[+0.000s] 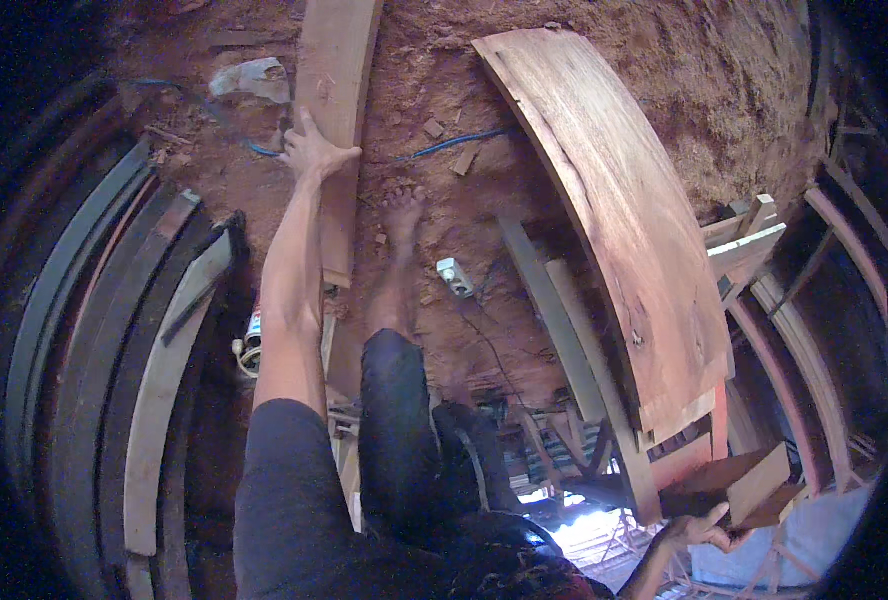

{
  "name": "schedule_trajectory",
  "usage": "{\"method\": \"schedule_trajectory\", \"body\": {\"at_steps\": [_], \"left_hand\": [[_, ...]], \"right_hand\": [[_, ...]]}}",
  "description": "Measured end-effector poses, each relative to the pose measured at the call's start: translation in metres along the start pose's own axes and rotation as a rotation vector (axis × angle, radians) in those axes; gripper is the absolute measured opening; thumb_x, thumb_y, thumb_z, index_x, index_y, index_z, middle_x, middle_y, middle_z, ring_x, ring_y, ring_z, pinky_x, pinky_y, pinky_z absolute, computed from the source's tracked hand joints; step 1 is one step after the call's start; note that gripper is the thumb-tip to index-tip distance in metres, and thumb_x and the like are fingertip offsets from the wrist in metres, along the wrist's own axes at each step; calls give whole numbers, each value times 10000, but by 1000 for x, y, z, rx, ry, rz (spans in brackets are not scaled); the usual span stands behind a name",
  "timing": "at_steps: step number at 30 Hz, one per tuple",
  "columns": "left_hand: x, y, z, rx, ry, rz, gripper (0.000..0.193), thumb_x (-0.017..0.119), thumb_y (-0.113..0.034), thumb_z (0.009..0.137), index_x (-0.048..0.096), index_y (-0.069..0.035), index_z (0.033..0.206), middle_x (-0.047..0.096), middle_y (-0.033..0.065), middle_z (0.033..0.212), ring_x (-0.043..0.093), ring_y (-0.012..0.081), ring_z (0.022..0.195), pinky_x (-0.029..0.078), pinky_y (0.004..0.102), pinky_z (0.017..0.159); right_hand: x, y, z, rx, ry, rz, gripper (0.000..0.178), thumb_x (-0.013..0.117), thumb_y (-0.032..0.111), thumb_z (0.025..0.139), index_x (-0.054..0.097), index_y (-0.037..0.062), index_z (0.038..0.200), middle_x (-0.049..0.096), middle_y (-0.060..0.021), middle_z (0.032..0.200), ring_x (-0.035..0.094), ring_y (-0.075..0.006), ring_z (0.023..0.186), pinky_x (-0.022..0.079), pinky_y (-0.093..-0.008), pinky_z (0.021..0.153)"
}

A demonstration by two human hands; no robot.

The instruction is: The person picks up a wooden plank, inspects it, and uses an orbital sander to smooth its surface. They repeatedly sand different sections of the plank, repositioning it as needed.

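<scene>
My left hand (314, 155) lies across a long narrow plank (336, 60), its fingers spread and its thumb reaching to the right edge. This plank runs up and away over the sawdust-covered ground. At the lower right my right hand (699, 530) is closed at the near end of a short brown wooden piece (759, 485), with the thumb up against it. Part of its grip is hidden. Between the hands, toward the right, a wide smooth board (614, 200) slants with pale and reddish grain and a dark crack along its left edge.
Bare foot (402, 210) stands on sawdust beside the plank. A white socket box (454, 277) with a dark cord and a blue cable (454, 145) lie on the ground. Long timbers (169, 400) stack at left; beams (784, 370) stand at right. A pale stone-like lump (251, 80) sits far left.
</scene>
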State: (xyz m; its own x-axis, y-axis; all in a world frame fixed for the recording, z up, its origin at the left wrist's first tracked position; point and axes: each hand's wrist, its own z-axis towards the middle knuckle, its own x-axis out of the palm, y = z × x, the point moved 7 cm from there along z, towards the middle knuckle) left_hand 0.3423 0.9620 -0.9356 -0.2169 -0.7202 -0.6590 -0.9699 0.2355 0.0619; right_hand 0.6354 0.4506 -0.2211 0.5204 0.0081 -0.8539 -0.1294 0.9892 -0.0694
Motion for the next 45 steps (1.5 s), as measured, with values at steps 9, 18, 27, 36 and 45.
{"method": "schedule_trajectory", "body": {"at_steps": [9,18,27,36,45], "left_hand": [[-127,39,-165,470,857,-827,1250,957,-416,672,235,-112,1645,471,149,1481,478,269,1358,392,438,1161],[-316,54,-434,600,1033,-813,1409,987,-427,601,119,-116,1666,458,124,1468,470,274,1360,414,454,1134],[-475,-17,-645,1138,415,-8,1429,994,-430,460,229,-94,1619,293,239,1541,312,471,1443,296,571,1205],[-432,-100,-833,1619,95,566,1278,978,-275,460,381,-239,1588,268,249,1597,285,470,1477,314,596,1145],[-313,-183,-1023,1958,-282,989,1092,883,-117,605,437,-309,1584,218,230,1630,270,495,1498,340,622,1144]], "right_hand": [[7,13,3,-156,189,71,873,776,332,938,204,-27,1491,313,-248,1473,431,-402,1336,390,-536,1155],[0,50,4,-257,139,208,791,750,313,875,353,-40,1461,376,-237,1431,391,-417,1353,294,-519,1177],[-88,77,24,738,600,1512,693,529,609,1013,548,47,1418,580,-143,1374,521,-347,1307,373,-462,1147],[-265,-146,-86,1293,541,2136,1084,459,831,908,382,-33,1558,503,-210,1541,545,-356,1372,413,-497,1165],[-314,-348,-211,1156,308,1562,598,789,256,931,559,25,1433,645,-57,1377,602,-196,1257,464,-386,1084]]}}
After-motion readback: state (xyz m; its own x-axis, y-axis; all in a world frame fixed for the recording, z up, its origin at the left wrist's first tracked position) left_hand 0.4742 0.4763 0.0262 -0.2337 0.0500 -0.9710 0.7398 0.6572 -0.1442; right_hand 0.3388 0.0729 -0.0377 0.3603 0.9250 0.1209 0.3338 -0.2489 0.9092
